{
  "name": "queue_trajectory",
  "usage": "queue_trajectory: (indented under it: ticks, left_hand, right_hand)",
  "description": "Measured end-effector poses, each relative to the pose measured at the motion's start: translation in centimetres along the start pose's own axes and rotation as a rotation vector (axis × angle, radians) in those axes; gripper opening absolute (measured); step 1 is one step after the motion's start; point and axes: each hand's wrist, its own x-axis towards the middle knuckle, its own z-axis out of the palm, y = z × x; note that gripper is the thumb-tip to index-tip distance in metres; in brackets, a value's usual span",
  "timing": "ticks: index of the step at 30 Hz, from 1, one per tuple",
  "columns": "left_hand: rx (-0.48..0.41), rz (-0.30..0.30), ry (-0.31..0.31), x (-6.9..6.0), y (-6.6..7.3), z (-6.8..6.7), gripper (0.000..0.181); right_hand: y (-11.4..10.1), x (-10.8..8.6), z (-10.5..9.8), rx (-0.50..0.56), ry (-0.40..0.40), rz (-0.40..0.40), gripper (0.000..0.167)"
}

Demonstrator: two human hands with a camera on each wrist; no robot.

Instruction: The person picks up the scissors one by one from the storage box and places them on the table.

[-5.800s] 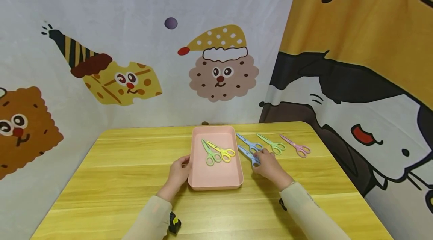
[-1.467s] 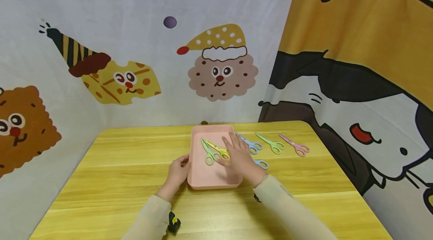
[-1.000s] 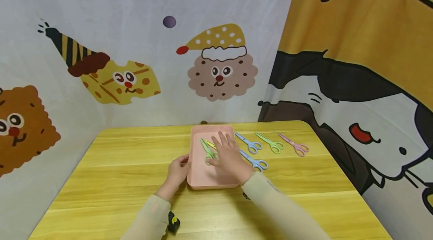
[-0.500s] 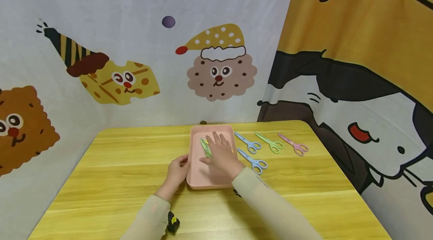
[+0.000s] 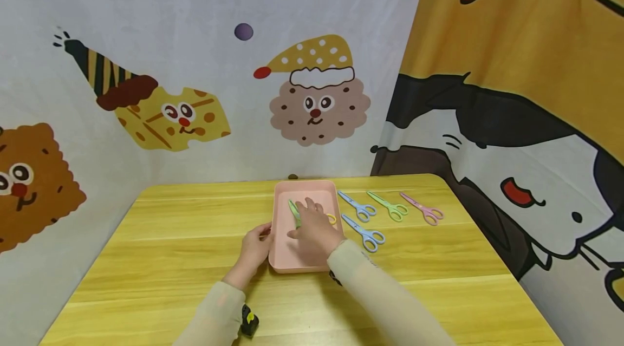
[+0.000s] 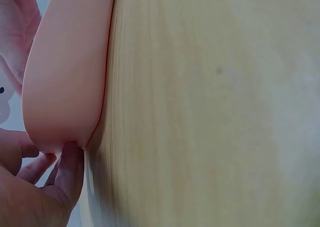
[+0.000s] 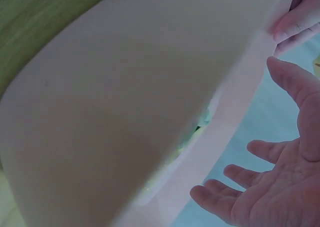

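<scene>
Grips the left wall of the pink tray [image 5: 302, 260] on the wooden table [image 5: 180, 259] with the bent fingers of the left hand [image 5: 255, 248]. Over the tray, spreads the right hand [image 5: 316, 227] with fingers apart and slightly bent, gripping nothing visible and partly covering green scissors [image 5: 294, 210] and, to their right, yellow scissors [image 5: 332, 219], both inside; too hidden to tell if touching either. On the table just right of the tray, has far blue scissors [image 5: 351, 202] and near blue scissors [image 5: 357, 227], then second green scissors [image 5: 384, 203], then, rightmost, pink scissors [image 5: 417, 206].
</scene>
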Motion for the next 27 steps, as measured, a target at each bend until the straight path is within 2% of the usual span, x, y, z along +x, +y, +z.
queue_trajectory:
  ticks: [4, 14, 27]
  left_hand:
    - [0.004, -0.008, 0.002, 0.0, 0.0, 0.0, 0.037]
    - [0.026, 0.005, 0.009, 0.0, 0.0, 0.0, 0.035]
    - [0.018, 0.001, 0.003, 0.0, -0.1, 0.0, 0.036]
  right_hand:
    - [0.1, 0.0, 0.2, 0.027, -0.008, 0.002, 0.085]
    - [0.3, -0.2, 0.5, 0.008, -0.013, 0.016, 0.078]
    - [-0.1, 0.1, 1.2, 0.01, -0.03, 0.101, 0.067]
